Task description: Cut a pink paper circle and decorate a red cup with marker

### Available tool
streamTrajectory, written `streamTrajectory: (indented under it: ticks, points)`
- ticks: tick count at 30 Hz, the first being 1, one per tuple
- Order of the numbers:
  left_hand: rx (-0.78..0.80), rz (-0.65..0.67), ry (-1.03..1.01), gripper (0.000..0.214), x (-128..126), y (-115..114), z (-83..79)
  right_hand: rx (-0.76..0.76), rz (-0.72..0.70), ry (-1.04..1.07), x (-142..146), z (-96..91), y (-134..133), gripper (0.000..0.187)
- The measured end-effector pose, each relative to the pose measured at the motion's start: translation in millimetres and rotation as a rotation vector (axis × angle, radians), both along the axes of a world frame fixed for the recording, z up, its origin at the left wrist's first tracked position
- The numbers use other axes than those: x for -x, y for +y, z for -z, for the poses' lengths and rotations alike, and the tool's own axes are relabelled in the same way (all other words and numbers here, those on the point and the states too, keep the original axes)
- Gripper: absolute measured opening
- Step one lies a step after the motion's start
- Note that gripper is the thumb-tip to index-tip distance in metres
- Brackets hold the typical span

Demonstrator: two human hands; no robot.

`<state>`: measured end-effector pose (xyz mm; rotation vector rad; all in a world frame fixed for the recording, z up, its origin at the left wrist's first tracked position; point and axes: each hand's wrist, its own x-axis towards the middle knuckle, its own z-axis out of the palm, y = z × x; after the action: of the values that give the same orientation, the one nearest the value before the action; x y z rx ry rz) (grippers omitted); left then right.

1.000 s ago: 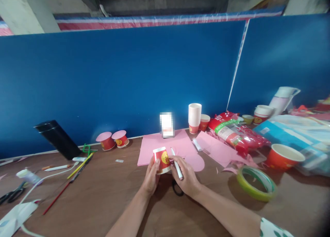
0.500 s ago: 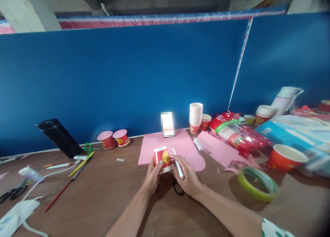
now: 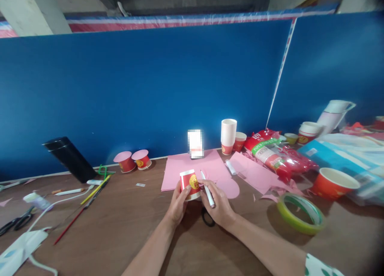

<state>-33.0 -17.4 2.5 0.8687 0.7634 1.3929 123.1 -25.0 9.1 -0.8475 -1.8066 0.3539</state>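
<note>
An upturned red paper cup [image 3: 189, 183] with a yellow emblem stands on a pink paper sheet [image 3: 180, 170] at the middle of the brown table [image 3: 120, 228]. My left hand [image 3: 178, 206] grips the cup's side with its fingers closed round it. My right hand [image 3: 218, 204] holds a white marker pen [image 3: 207, 189], tip pointing away beside the cup, and its fingertips touch the cup. Black scissors [image 3: 207, 219] lie partly hidden under my right hand.
Two upturned red cups [image 3: 132, 161] with pink tops stand by the blue wall. A stack of cups [image 3: 228, 136], red packets [image 3: 270, 154], an open red cup [image 3: 333, 183] and a green tape roll [image 3: 300, 213] are to the right. Pencils, scissors [image 3: 15, 222] and a black box [image 3: 70, 159] lie left.
Both hands stay on the cup with almost no movement. The view has shifted slightly, nothing was picked up or let go.
</note>
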Motion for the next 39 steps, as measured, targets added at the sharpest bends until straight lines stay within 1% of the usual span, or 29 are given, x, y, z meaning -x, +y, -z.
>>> streamTrajectory:
  ticks: [7,11,15,17,20,26,33,36,39]
  points:
    - [-0.004,-0.014,-0.02,0.042,-1,-2,3.4,0.019,0.002,0.008,1,-1.1,0,0.034]
    - [0.009,-0.023,-0.047,0.037,-1,-1,1.1,0.013,0.013,0.038,0,-1.3,1,0.03]
    - [0.03,0.005,-0.139,0.034,0,3,-2.6,0.013,0.026,0.146,-6,-9.0,0,0.023]
    - [0.044,0.008,-0.18,0.033,1,4,-3.9,0.013,0.005,0.223,-9,-14.3,-3,0.023]
    - [0.074,0.0,-0.195,0.032,2,4,-5.1,0.041,-0.003,0.267,-11,-17.9,-7,0.023]
    - [0.066,-0.008,-0.21,0.033,2,4,-3.8,0.023,0.031,0.266,-7,-11.3,-13,0.019]
    - [0.08,-0.011,-0.215,0.032,2,5,-3.9,0.032,-0.026,0.257,-3,-16.2,-15,0.017]
    - [0.075,0.001,-0.208,0.031,2,5,-4.9,0.055,-0.034,0.256,-2,-15.2,-16,0.016]
    - [0.079,0.008,-0.192,0.035,1,5,-6.0,0.089,-0.044,0.255,-2,-13.9,-16,0.018]
